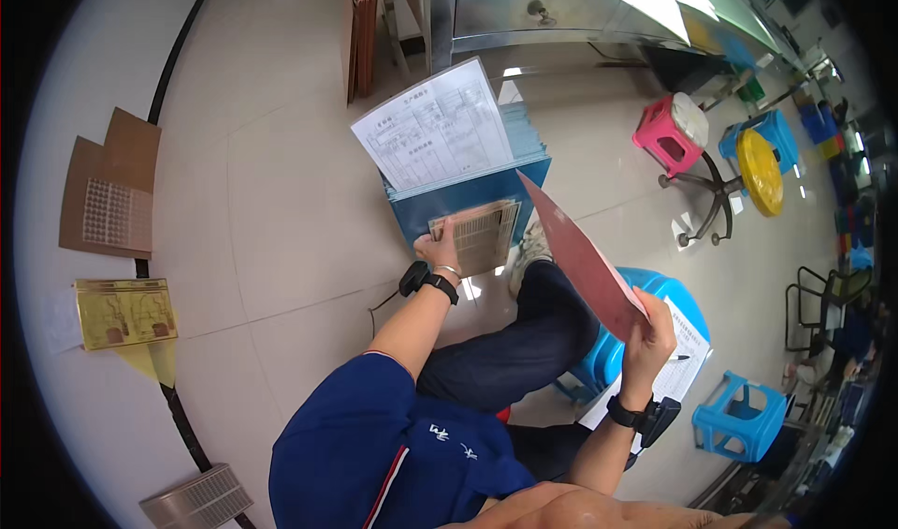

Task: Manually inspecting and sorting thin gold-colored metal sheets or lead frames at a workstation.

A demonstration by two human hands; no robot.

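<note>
My left hand (442, 246) is closed on the edge of a thin brownish panel (486, 236) with rows of fine lines. The panel leans before the front of a blue box (412, 213). Raised over my right side, my right hand (650, 342) pinches the lower end of a flat reddish sheet (585, 269), held tilted. A white printed form (440, 127) stands at the top of the box, with several blue-edged sheets (522, 134) packed behind it.
Beside my right arm a blue stool (678, 295) carries written papers (683, 365) and a pen (680, 357). A metal desk (500, 10) stands ahead. Farther right are a pink stool (659, 136), another blue stool (739, 415) and a wheeled base (718, 188). Cardboard (131, 155) leans left.
</note>
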